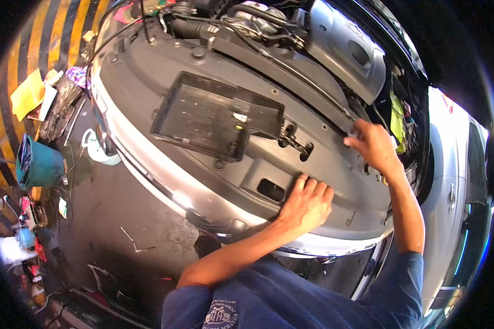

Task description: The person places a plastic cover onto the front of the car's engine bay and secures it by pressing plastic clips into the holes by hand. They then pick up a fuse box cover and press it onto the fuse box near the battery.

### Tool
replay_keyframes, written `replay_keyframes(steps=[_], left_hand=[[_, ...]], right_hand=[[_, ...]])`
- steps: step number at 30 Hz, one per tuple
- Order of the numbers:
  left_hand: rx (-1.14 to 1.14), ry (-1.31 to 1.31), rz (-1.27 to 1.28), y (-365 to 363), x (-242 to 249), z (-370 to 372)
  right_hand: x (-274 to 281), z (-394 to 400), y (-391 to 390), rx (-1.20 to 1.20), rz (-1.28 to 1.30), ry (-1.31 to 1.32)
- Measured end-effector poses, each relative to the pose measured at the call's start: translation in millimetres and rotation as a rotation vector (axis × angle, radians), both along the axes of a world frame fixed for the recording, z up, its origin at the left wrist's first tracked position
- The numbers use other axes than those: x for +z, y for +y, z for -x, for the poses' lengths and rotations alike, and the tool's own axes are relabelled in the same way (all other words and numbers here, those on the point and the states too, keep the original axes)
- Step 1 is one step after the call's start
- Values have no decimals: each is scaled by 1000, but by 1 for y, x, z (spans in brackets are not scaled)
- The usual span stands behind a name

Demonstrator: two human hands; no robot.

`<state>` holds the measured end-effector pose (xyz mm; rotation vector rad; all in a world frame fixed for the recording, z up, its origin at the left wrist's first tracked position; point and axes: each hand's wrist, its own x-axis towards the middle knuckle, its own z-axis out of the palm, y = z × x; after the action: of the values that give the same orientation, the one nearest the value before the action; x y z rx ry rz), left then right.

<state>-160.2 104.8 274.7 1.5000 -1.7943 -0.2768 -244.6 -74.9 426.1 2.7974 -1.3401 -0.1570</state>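
I lean over the open front of a silver car. A wide grey plastic cover panel (164, 82) spans the top of the front end, and a black rectangular tray (203, 115) lies on it. My left hand (307, 200) rests flat on the panel's near edge, fingers spread, beside a rectangular cutout (270, 189). My right hand (372, 143) reaches to the panel's far edge, where its fingertips pinch or press the rubber seal strip (313, 90). The hood latch opening (293, 140) sits between the tray and my right hand.
Engine hoses and parts (247, 22) lie behind the panel. A teal bucket (38, 164), a white container (101, 153), yellow papers (28, 94) and scattered tools lie on the dark wet floor at the left. Yellow and black hazard stripes (55, 33) mark the floor's edge.
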Motion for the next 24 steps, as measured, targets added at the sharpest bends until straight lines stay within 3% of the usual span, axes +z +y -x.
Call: replay_keyframes(steps=[2,4,5,8,10,15,18,19,22,24], left_hand=[[1,13,16,1,0,1],[-13,34,43,1,-1,0],[-16,58,59,2,-2,-1],[-43,98,48,2,-2,-2],[-66,129,66,2,-3,-4],[-102,195,106,2,-3,-8],[-118,294,144,2,-2,-12],[-121,337,160,2,-2,-12],[-117,701,143,6,3,-23],[-135,872,29,22,21,-40]], right_hand=[[2,-47,10,314,-123,-170],[-11,-94,16,488,-247,-307],[-14,-116,18,495,-291,-237],[-22,-166,35,338,-382,-81],[-40,-180,35,436,-334,-33],[-42,-197,43,392,-395,2],[-38,-188,39,339,-404,-104],[-34,-180,36,340,-433,-250],[-18,-148,35,239,-467,-535],[-13,-115,49,26,-753,-830]])
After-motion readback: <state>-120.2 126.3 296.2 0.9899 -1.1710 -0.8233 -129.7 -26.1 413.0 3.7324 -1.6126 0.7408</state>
